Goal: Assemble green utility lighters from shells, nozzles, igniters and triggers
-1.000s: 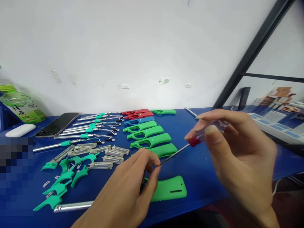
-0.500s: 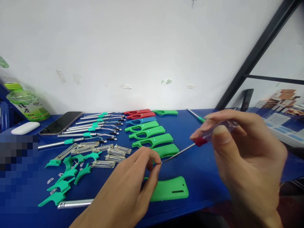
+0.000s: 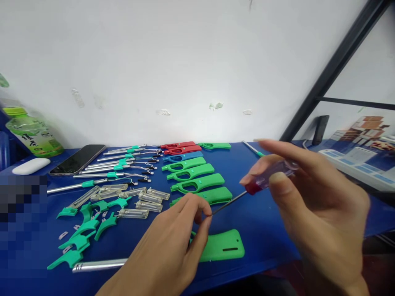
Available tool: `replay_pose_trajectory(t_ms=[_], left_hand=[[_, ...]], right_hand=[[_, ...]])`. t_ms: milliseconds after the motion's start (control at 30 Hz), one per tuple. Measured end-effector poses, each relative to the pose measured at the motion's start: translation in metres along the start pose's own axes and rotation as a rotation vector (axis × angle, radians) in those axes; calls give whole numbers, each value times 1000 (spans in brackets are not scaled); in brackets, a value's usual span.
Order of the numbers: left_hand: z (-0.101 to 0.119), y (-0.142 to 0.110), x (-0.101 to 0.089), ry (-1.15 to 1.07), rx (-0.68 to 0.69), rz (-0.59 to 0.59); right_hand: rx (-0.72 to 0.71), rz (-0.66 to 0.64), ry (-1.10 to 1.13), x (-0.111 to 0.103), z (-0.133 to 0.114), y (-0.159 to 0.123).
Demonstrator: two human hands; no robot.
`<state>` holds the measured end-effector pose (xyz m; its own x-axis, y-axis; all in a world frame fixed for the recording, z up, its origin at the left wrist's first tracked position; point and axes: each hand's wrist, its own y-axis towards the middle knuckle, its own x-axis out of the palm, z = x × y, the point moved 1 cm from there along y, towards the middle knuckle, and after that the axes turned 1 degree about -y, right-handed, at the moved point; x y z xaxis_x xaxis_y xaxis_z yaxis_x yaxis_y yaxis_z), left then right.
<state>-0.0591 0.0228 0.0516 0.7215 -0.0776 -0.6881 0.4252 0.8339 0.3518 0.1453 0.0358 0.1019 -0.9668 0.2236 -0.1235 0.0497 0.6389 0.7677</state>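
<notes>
A screwdriver (image 3: 259, 181) with a clear and red handle is in my right hand (image 3: 327, 213), held between thumb and fingers. Its thin shaft slants down to the left. The tip meets the pinched thumb and forefinger of my left hand (image 3: 169, 238); whatever is between them is too small to make out. Under my left hand lies a green lighter casing (image 3: 226, 245) with a slot and a small hole, its left part hidden. A silver lighter tube (image 3: 98, 265) sticks out to the left, partly behind my left wrist.
Red, blue and green lighter casings (image 3: 197, 181) stand in a row behind my hands. Metal tubes with wires (image 3: 114, 174), clear fuel tanks (image 3: 133, 213) and teal triggers (image 3: 71, 257) lie left. A phone (image 3: 78, 159), white case (image 3: 31, 166) and bottle (image 3: 32, 133) are at far left.
My right hand has moved slightly left and down with the screwdriver, and its tip has come to my left fingertips. My left hand has shifted slightly right, still pinched.
</notes>
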Motion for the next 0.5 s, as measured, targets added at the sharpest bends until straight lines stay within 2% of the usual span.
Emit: replay_pose_trajectory(t_ms=[267,500], left_hand=[[1,1,5,-21,-19,-22],[11,4,3,-94,-107,-57]], right_hand=[[-65,5,21,4,-6,-5],[-19,60,11,4,-7,-5]])
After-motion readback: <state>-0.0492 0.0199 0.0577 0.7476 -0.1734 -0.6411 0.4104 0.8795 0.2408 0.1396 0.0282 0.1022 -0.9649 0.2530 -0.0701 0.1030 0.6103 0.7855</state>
